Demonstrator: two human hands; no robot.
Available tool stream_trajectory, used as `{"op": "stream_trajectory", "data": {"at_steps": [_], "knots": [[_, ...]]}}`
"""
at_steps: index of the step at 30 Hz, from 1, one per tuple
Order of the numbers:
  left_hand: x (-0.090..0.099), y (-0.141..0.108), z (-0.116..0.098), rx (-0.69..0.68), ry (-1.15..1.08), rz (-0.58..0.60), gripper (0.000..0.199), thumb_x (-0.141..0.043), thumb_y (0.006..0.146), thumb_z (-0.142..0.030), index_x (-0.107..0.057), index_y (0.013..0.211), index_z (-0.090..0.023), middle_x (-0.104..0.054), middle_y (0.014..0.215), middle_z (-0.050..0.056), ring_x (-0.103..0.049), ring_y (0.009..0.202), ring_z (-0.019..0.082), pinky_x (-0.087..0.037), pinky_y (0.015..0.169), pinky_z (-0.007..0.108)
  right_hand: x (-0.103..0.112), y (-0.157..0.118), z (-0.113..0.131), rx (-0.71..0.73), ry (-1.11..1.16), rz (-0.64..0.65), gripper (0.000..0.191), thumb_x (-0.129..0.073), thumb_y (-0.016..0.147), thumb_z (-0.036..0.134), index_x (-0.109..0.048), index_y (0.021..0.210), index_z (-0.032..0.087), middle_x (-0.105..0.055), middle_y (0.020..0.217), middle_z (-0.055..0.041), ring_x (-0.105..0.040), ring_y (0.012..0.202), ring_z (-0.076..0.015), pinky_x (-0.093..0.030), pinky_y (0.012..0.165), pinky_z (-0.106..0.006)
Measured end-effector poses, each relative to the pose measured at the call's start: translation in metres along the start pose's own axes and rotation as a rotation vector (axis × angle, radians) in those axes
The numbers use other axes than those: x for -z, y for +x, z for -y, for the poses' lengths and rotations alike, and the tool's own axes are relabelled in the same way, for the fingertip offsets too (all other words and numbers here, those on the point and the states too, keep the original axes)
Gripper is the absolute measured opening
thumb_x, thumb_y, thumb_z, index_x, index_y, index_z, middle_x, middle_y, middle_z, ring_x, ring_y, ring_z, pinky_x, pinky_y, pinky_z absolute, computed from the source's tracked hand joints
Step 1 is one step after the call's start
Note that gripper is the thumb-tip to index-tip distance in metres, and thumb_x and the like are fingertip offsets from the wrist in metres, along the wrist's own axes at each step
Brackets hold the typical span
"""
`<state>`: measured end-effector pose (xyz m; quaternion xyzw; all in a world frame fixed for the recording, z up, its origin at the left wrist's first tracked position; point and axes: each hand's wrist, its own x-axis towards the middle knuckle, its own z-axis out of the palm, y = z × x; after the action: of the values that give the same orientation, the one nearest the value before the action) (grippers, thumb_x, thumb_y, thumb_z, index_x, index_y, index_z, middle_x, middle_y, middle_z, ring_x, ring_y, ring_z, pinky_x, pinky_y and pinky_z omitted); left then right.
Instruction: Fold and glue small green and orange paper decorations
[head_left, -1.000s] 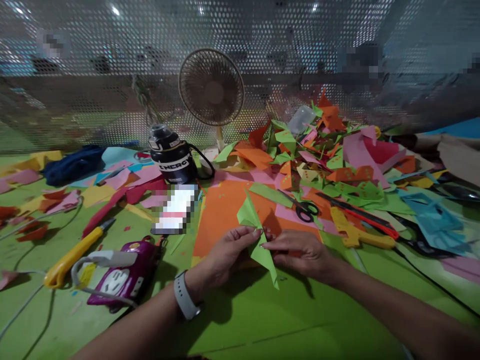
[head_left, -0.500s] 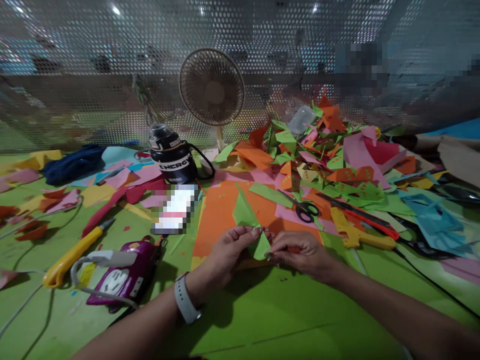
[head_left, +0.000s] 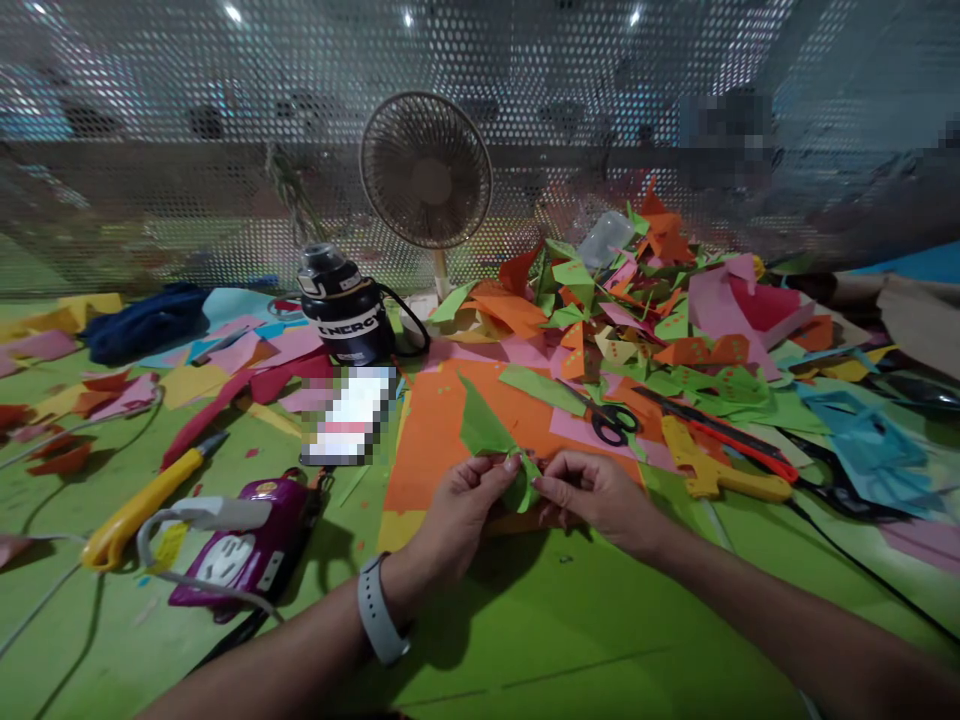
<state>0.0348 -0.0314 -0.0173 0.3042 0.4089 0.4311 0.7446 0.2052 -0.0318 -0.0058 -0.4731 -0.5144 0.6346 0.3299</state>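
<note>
Green paper (head_left: 484, 425) above orange sheet (head_left: 424, 445), left hand (head_left: 466, 505) pinching its middle, right hand (head_left: 604, 497) pinching lower end, that end now curled in, pointed down a second ago, upper tip shifted left.

Looks like a craft workshop tbh: jagged heap of orange, green and pink paper (head_left: 637, 315) near the far edge of the green table (head_left: 570, 630), black-handled scissors (head_left: 600, 409), yellow pistol-shaped glue gun (head_left: 701, 470).
</note>
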Motion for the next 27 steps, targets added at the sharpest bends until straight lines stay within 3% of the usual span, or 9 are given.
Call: {"op": "stream_trajectory", "data": {"at_steps": [6, 14, 22, 27], "knots": [[0.0015, 0.0001, 0.0018, 0.049, -0.059, -0.062, 0.024, -0.082, 0.065, -0.037, -0.071, 0.076, -0.018, -0.067, 0.069, 0.000, -0.056, 0.057, 0.010, -0.046, 0.059, 0.023, 0.0011, 0.0009, 0.0018, -0.062, -0.006, -0.041, 0.041, -0.075, 0.065, 0.054, -0.055, 0.067, 0.018, -0.061, 0.050, 0.0031, -0.052, 0.042, -0.0067, -0.035, 0.041, -0.018], [0.0018, 0.0000, 0.0026, 0.017, -0.010, 0.150, 0.023, -0.079, 0.071, -0.034, -0.073, 0.087, -0.019, -0.072, 0.080, 0.003, -0.064, 0.073, 0.013, -0.050, 0.073, 0.026, 0.0059, 0.0052, 0.0000, -0.090, -0.096, -0.040, 0.044, -0.066, 0.070, 0.061, -0.054, 0.065, 0.018, -0.057, 0.045, 0.0042, -0.046, 0.037, -0.0055, -0.028, 0.038, -0.018], [0.0027, -0.0004, 0.0056, 0.003, 0.003, 0.181, 0.022, -0.076, 0.075, -0.034, -0.073, 0.090, -0.018, -0.074, 0.085, 0.004, -0.064, 0.075, 0.013, -0.049, 0.077, 0.027, 0.0041, 0.0058, -0.0009, -0.035, -0.154, -0.059, 0.043, -0.063, 0.071, 0.059, -0.051, 0.062, 0.019, -0.048, 0.041, 0.0069, -0.041, 0.035, -0.0054, -0.025, 0.037, -0.019], [0.0035, -0.0002, 0.0065, 0.010, 0.000, 0.145, 0.025, -0.078, 0.072, -0.035, -0.073, 0.089, -0.018, -0.072, 0.081, 0.002, -0.061, 0.071, 0.010, -0.047, 0.070, 0.022, 0.0037, 0.0065, -0.0009, -0.024, -0.149, -0.060, 0.040, -0.062, 0.073, 0.055, -0.049, 0.061, 0.020, -0.046, 0.040, 0.0076, -0.038, 0.034, -0.0049, -0.023, 0.037, -0.020]]}}
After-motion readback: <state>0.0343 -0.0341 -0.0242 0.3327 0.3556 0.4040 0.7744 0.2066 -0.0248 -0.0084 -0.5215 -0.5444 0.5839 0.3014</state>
